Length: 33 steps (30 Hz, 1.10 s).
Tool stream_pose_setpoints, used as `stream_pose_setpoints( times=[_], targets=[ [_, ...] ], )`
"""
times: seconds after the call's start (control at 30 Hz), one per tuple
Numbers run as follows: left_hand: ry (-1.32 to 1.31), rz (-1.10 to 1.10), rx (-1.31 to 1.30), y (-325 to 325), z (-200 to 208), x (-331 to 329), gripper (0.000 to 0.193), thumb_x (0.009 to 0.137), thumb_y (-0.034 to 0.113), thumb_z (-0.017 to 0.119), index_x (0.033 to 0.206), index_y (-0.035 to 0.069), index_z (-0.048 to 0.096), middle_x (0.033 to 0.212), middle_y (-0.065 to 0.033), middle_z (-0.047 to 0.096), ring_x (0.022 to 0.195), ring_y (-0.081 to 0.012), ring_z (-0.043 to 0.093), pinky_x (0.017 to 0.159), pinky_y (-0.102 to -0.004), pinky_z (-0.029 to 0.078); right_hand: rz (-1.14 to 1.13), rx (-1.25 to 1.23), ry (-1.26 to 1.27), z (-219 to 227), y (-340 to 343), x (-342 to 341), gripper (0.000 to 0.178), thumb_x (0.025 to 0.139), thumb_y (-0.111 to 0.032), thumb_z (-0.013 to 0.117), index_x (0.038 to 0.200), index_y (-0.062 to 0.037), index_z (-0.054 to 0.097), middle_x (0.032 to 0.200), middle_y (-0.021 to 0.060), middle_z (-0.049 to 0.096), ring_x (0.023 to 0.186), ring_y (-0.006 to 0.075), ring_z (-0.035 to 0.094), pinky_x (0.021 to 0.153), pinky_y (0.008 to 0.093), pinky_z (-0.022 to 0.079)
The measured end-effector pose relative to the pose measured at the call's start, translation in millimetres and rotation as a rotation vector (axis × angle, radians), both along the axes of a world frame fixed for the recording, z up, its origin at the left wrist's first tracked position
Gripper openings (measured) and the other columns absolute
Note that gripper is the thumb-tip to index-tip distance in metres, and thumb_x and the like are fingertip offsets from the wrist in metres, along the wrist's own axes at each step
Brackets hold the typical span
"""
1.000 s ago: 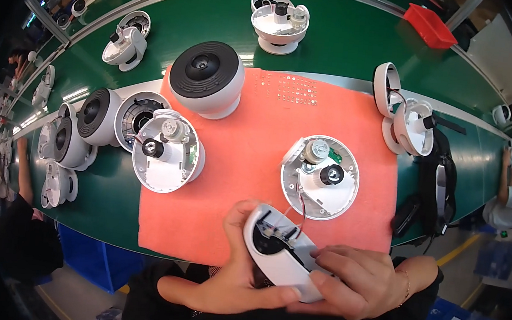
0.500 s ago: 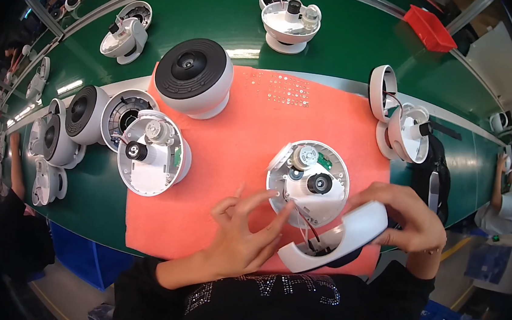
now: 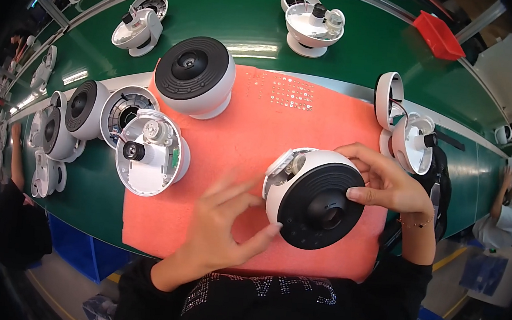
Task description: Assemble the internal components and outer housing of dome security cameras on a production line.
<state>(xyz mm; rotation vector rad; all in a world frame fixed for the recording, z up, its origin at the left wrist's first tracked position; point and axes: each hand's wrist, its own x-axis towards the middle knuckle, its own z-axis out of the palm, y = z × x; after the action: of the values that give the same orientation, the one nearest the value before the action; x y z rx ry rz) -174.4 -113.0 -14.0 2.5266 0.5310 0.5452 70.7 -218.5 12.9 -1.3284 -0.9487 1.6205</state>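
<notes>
Black-faced cover (image 3: 321,197) lies over its white housing (image 3: 274,183) on the near right of the coral mat (image 3: 240,128), seemingly unseated, a gap showing at upper left. Right hand (image 3: 388,182) pinches its right edge; left hand (image 3: 221,223), digits spread, nears the opposite rim, contact unclear. Left, one finished-looking unit (image 3: 196,72), one open unit (image 3: 150,172) likely awaiting closure.

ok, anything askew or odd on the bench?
Yes: the black-faced front cover in the right hand sits askew over its white housing; an upper-left gap exposes the motor. No spill or damage visible.
</notes>
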Motion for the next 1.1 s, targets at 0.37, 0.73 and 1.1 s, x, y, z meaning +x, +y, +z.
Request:
stream_pose_setpoints(
  times=[0.37,0.73,1.1],
  targets=[
    [0.224,0.076,-0.243,-5.1,8.8,15.2,0.052,0.065,0.051,0.07,0.057,0.002,0.056,0.044,-0.0077,0.052,0.038,-0.0237,0.053,0.039,-0.0334,0.041,0.002,0.226,-0.652,-4.7,18.4,-12.2,0.028,0.085,-0.025,0.057,0.099,-0.0012,0.051,0.083,0.0078,0.058,0.077,0.0146,0.056,0.066,0.0268,0.043],
    [0.319,0.084,-0.202,0.1,16.9,23.2,0.057,0.066,0.051,0.069,0.047,0.0,0.054,0.041,-0.0112,0.048,0.036,-0.0275,0.049,0.038,-0.0354,0.038,0.121,0.225,-1.093,-5.3,27.4,-11.1,0.027,0.088,-0.027,0.047,0.085,-0.0006,0.054,0.076,0.0142,0.054,0.069,0.0304,0.051,0.062,0.0383,0.038],
    [0.44,0.068,-0.153,1.6,21.3,21.5,0.045,0.065,0.044,0.072,0.057,0.001,0.061,0.046,-0.0086,0.054,0.039,-0.0221,0.053,0.042,-0.0312,0.04,0.183,0.807,-1.134,4.7,-1.0,-34.3,0.032,0.071,-0.017,0.065,0.101,-0.0066,0.061,0.101,0.0091,0.055,0.093,0.026,0.052,0.08,0.0379,0.039]
  ],
)
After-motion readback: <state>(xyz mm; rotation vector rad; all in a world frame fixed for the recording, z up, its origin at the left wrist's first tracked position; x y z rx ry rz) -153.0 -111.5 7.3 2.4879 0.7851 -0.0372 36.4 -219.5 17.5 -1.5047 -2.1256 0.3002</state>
